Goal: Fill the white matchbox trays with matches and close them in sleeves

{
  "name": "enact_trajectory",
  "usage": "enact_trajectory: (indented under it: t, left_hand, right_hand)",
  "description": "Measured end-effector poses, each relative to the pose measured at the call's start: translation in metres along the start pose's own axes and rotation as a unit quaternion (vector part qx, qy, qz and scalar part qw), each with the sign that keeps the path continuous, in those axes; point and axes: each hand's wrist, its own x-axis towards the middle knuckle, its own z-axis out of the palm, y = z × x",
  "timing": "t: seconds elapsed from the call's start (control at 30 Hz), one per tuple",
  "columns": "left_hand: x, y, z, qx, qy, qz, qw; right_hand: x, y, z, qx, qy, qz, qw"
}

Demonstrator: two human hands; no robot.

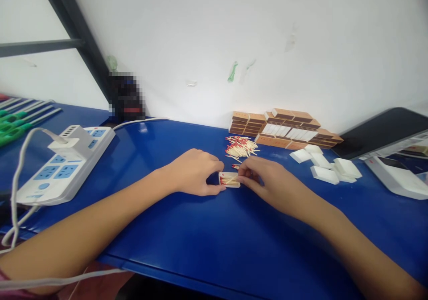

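Observation:
A small white matchbox tray (229, 185) lies on the blue table with several red-tipped matches in it. My left hand (198, 175) grips the tray's left end between thumb and fingers. At the tray's right end, my right hand (259, 175) pinches a match (233, 180) that lies at a slant over the others. Just beyond the tray is a loose heap of matches (241, 148), with a few stray ones between heap and right hand, partly hidden by its fingers.
Stacked brown matchboxes (287, 115) stand against the wall. Several white trays (321, 161) lie scattered to the right, before a dark-screened device (384, 133) on a white base. At left are a white power strip (55, 175) with cables and green-handled tools (15, 126).

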Motion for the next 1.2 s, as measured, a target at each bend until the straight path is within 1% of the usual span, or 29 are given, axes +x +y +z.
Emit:
enact_trajectory:
  t: [0.07,0.17,0.3,0.47,0.57,0.7,0.83,0.9,1.0,1.03,1.1,1.2]
  left_hand:
    - [0.000,0.000,0.000,0.001,0.001,0.002,1.000]
    - [-0.001,0.000,0.001,0.003,0.002,-0.002,1.000]
    - [-0.001,0.000,0.002,0.005,0.000,-0.004,1.000]
    - [0.000,0.001,0.001,0.011,-0.005,-0.007,1.000]
    - [0.000,0.002,0.000,0.012,-0.008,-0.010,1.000]
    - [0.000,0.002,0.000,0.017,-0.011,-0.009,1.000]
    - [0.000,0.002,0.001,0.015,-0.009,-0.007,1.000]
    - [0.000,0.002,0.001,0.013,-0.010,-0.010,1.000]
    - [0.000,0.002,0.000,0.009,-0.012,-0.009,1.000]
    - [0.000,0.002,0.000,0.008,-0.013,-0.007,1.000]
    - [0.000,0.002,0.000,0.006,-0.014,-0.007,1.000]
    - [0.000,0.003,0.000,0.006,-0.014,-0.006,1.000]
  right_hand:
    - [0.000,0.000,0.001,0.005,0.013,-0.015,1.000]
    - [0.000,-0.001,0.002,-0.008,0.002,-0.036,0.999]
    - [0.000,-0.002,0.005,-0.027,-0.002,-0.029,0.999]
    - [0.002,-0.002,0.009,-0.015,0.006,-0.036,0.999]
    - [0.003,-0.002,0.015,-0.023,0.025,-0.045,0.998]
    - [0.004,-0.002,0.020,-0.083,0.052,-0.066,0.993]
    - [0.001,0.004,0.016,-0.094,0.064,-0.099,0.989]
    - [0.001,0.010,0.011,-0.083,0.086,-0.094,0.988]
    - [0.004,0.026,0.004,-0.072,0.122,-0.050,0.989]
    - [0.005,0.031,0.003,-0.066,0.119,-0.037,0.990]
    - [0.007,0.041,0.002,-0.048,0.089,-0.023,0.995]
    - [0.010,0.047,0.004,-0.023,0.047,-0.015,0.999]
